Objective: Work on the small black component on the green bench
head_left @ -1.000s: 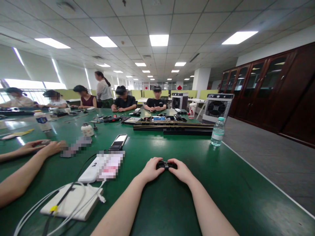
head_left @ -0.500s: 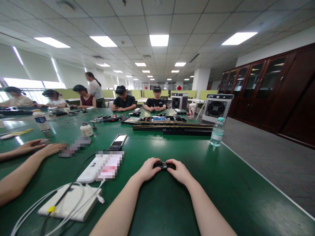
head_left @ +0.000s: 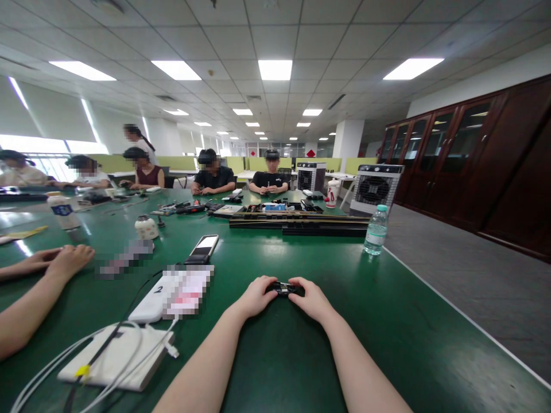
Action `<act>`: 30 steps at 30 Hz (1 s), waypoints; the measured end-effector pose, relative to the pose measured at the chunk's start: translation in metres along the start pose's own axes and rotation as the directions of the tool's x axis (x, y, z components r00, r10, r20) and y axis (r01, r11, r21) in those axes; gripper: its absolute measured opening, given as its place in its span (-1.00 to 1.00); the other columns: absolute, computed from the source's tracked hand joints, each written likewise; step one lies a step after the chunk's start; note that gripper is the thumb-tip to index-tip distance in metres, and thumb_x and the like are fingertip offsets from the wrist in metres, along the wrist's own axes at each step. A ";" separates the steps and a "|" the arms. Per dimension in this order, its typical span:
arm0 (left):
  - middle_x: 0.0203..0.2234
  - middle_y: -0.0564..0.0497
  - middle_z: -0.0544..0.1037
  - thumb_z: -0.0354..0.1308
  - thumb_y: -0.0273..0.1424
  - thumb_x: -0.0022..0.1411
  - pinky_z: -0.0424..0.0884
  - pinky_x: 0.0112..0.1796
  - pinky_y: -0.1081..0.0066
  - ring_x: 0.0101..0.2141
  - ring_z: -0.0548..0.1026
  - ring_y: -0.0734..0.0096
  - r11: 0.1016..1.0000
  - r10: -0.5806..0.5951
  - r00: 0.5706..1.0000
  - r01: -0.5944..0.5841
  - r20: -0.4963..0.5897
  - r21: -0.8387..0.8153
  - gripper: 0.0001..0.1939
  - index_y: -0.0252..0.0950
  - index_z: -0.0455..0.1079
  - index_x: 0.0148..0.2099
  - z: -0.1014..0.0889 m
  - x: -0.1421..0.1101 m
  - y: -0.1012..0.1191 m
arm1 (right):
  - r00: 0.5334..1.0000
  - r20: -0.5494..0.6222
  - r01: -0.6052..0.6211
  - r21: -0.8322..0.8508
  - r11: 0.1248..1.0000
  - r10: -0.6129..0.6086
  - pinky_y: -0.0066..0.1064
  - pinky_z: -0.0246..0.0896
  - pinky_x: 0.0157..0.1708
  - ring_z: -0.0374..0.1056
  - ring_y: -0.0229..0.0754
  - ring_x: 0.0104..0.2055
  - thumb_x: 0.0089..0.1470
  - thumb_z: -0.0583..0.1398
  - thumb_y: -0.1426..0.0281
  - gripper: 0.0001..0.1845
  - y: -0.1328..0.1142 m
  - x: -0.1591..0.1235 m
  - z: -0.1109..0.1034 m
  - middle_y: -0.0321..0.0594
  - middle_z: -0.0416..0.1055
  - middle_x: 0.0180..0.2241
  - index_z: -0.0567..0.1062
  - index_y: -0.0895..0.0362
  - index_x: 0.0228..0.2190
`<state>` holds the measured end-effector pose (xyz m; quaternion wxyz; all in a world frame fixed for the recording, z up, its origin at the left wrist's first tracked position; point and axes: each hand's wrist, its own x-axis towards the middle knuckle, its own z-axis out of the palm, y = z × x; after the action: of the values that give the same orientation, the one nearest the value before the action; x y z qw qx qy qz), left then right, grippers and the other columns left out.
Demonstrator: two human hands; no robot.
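Observation:
Between my two hands is a small dark device [head_left: 284, 290] with a grey, metallic-looking middle. Its exact kind is too small to make out. My left hand [head_left: 258, 295] grips its left end, with the thumb on the near side and the fingers on the far side. The right end is held the same way by my right hand [head_left: 310, 296]. The device is level, at or just above the green tabletop [head_left: 288, 350], and its ends are covered by my fingers.
To the left lie a white power bank [head_left: 148, 298], a phone [head_left: 202, 249] and a white box [head_left: 116, 358] with cables. A co-worker's hands [head_left: 71, 261] rest further left. Long black rails [head_left: 322, 229] and a water bottle [head_left: 376, 230] stand ahead. More people sit opposite.
My hands keep the same grip on the device, and its middle shows slightly more. The neighbouring co-worker's hands have drawn back to the left. The view has shifted slightly.

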<state>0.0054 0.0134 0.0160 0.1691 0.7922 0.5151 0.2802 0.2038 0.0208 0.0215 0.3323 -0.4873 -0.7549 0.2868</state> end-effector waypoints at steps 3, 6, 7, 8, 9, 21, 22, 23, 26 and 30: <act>-0.13 -0.08 0.45 0.10 -0.37 0.11 0.28 -0.02 0.29 -0.09 0.39 0.24 1.000 0.000 1.000 -0.001 -0.013 -0.026 -0.66 -0.26 0.35 -0.02 0.000 -0.001 0.001 | 1.000 0.002 0.008 0.011 1.000 -0.008 -0.26 0.19 -0.02 0.35 -0.11 -0.09 -0.15 0.20 0.43 -0.62 -0.001 -0.001 -0.001 -0.19 0.47 -0.18 0.46 0.09 -0.19; -0.11 -0.10 0.44 0.15 -0.34 0.07 0.28 -0.02 0.27 -0.08 0.38 0.20 0.999 -0.022 1.000 0.021 -0.017 -0.024 -0.60 -0.28 0.33 0.00 0.001 -0.001 0.001 | 1.000 0.006 0.005 0.013 1.000 -0.005 -0.26 0.19 -0.03 0.35 -0.11 -0.10 -0.15 0.19 0.43 -0.63 -0.001 -0.001 -0.001 -0.19 0.47 -0.19 0.46 0.09 -0.20; -0.11 -0.10 0.44 0.16 -0.33 0.06 0.28 -0.02 0.26 -0.08 0.38 0.19 1.000 -0.027 0.999 0.026 -0.018 -0.015 -0.57 -0.28 0.32 0.01 0.001 -0.001 0.001 | 1.000 0.007 0.005 0.012 1.000 -0.005 -0.25 0.20 -0.03 0.35 -0.11 -0.10 -0.15 0.19 0.44 -0.63 0.000 0.000 -0.001 -0.20 0.47 -0.19 0.46 0.09 -0.20; -0.10 -0.10 0.44 0.17 -0.33 0.06 0.27 -0.02 0.26 -0.07 0.37 0.18 1.000 -0.028 0.999 0.028 -0.020 -0.004 -0.56 -0.28 0.32 0.02 0.002 -0.001 0.001 | 1.000 0.007 0.006 0.012 1.000 -0.007 -0.25 0.20 -0.03 0.35 -0.11 -0.10 -0.15 0.19 0.44 -0.63 0.001 0.000 0.000 -0.20 0.47 -0.19 0.46 0.09 -0.20; -0.09 -0.11 0.43 0.17 -0.32 0.06 0.27 -0.01 0.25 -0.06 0.37 0.17 1.000 -0.027 0.999 0.027 -0.020 0.009 -0.55 -0.29 0.31 0.03 0.002 -0.001 0.001 | 1.000 0.005 0.009 0.012 1.000 -0.009 -0.25 0.20 -0.03 0.36 -0.11 -0.11 -0.16 0.19 0.44 -0.63 0.001 0.000 0.000 -0.20 0.47 -0.20 0.46 0.09 -0.20; -0.18 -0.05 0.46 0.14 -0.30 0.10 0.29 -0.10 0.31 -0.15 0.38 0.23 0.997 0.022 0.999 -0.019 -0.035 0.075 -0.68 -0.25 0.37 -0.07 0.003 -0.001 0.002 | 1.000 -0.004 0.019 0.003 1.000 -0.019 -0.24 0.18 -0.01 0.34 -0.10 -0.08 -0.16 0.19 0.43 -0.62 0.004 0.001 0.002 -0.18 0.46 -0.17 0.46 0.10 -0.19; -0.19 -0.04 0.46 0.13 -0.30 0.11 0.30 -0.10 0.31 -0.15 0.38 0.24 0.997 0.026 0.999 -0.023 -0.036 0.074 -0.69 -0.23 0.37 -0.07 0.004 -0.001 0.001 | 1.000 -0.011 0.027 0.000 1.000 -0.027 -0.23 0.18 0.00 0.34 -0.10 -0.08 -0.16 0.19 0.43 -0.62 0.003 0.001 0.002 -0.17 0.45 -0.16 0.46 0.11 -0.19; -0.18 -0.03 0.46 0.13 -0.30 0.11 0.30 -0.10 0.32 -0.16 0.38 0.24 0.997 0.026 0.999 -0.024 -0.034 0.069 -0.68 -0.22 0.36 -0.06 0.004 -0.001 0.001 | 0.999 -0.019 0.040 -0.001 0.999 -0.040 -0.23 0.17 0.01 0.33 -0.09 -0.07 -0.17 0.19 0.43 -0.62 0.002 0.001 0.002 -0.17 0.45 -0.15 0.46 0.11 -0.20; -0.15 -0.03 0.46 0.13 -0.31 0.10 0.29 -0.08 0.31 -0.13 0.38 0.24 0.998 0.031 0.999 -0.030 -0.027 0.059 -0.63 -0.21 0.34 -0.01 0.004 -0.001 0.001 | 0.995 -0.022 0.093 -0.009 0.996 -0.093 -0.23 0.16 0.01 0.32 -0.08 -0.06 -0.19 0.20 0.45 -0.61 -0.001 -0.001 0.002 -0.17 0.44 -0.14 0.47 0.11 -0.21; -0.10 -0.02 0.47 0.14 -0.32 0.08 0.28 -0.05 0.29 -0.09 0.38 0.23 0.999 0.019 1.000 -0.019 -0.008 0.040 -0.58 -0.20 0.32 0.04 0.003 -0.001 0.001 | 0.993 0.002 0.116 -0.012 0.993 -0.116 -0.23 0.18 -0.03 0.33 -0.07 -0.10 -0.20 0.23 0.41 -0.68 -0.005 -0.002 0.002 -0.21 0.47 -0.20 0.50 0.07 -0.28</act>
<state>0.0073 0.0119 0.0141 0.1484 0.7991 0.5138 0.2746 0.2000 0.0172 0.0237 0.3448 -0.4444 -0.7839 0.2627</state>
